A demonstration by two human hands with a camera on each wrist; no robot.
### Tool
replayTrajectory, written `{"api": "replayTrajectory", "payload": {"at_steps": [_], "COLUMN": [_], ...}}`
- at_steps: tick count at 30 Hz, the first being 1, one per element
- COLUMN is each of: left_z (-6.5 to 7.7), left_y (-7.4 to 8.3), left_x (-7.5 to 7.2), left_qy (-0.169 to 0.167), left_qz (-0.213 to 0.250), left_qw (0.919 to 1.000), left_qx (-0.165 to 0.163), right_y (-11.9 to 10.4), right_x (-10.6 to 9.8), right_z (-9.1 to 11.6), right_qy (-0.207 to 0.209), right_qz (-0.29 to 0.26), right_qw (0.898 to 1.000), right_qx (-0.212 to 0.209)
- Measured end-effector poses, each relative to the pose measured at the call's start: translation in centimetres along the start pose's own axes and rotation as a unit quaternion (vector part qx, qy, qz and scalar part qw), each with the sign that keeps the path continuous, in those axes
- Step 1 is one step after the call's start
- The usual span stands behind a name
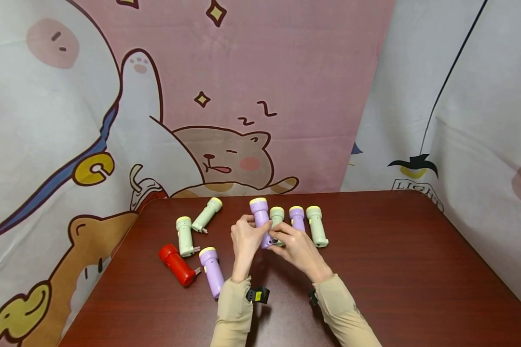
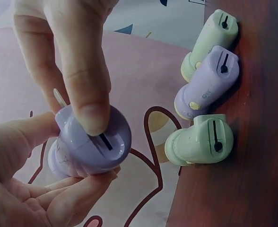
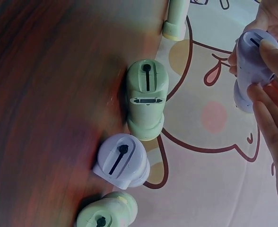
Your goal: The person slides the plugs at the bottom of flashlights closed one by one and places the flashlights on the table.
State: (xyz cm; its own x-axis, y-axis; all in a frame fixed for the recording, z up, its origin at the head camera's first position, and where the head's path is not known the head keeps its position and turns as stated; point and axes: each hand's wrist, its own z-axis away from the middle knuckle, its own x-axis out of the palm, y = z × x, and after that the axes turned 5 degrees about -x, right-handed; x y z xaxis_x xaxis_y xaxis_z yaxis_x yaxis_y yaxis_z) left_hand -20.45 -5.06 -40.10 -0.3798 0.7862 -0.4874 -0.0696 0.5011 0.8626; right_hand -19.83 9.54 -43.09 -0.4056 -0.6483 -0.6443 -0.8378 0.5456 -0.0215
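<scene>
A purple flashlight [image 1: 259, 208] with a pale yellow head rim is held up over the table, its head away from the person. My left hand [image 1: 246, 238] grips its body, thumb on one side and fingers on the other. At the tail end, my right hand [image 1: 299, 248] has its thumb on the slotted end face and its fingers against the side. In the left wrist view, that thumb covers part of the black slot on the flashlight [image 2: 122, 130]. A thin prong [image 2: 59, 98] sticks out from the flashlight's side there.
Behind the hands stand a green flashlight [image 1: 277, 213], a purple one [image 1: 297, 217] and another green one [image 1: 317, 226], in a row. To the left lie two green flashlights [image 1: 184, 236], a red one [image 1: 176, 265] and a purple one [image 1: 212, 272]. A printed cloth [image 1: 312, 96] hangs behind the brown table [image 1: 399, 270].
</scene>
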Motion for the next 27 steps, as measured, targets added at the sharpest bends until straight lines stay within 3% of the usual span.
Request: {"api": "replayTrajectory", "payload": {"at_steps": [27], "left_z": [0.08], "left_y": [0.16], "left_x": [-0.23], "left_qy": [-0.006], "left_qz": [-0.003], "left_qw": [1.0], "left_qx": [-0.007], "right_y": [-0.38], "right_x": [0.16], "right_z": [-0.07], "right_qy": [0.01], "right_qz": [0.02], "right_qw": [1.0], "right_qx": [0.001]}}
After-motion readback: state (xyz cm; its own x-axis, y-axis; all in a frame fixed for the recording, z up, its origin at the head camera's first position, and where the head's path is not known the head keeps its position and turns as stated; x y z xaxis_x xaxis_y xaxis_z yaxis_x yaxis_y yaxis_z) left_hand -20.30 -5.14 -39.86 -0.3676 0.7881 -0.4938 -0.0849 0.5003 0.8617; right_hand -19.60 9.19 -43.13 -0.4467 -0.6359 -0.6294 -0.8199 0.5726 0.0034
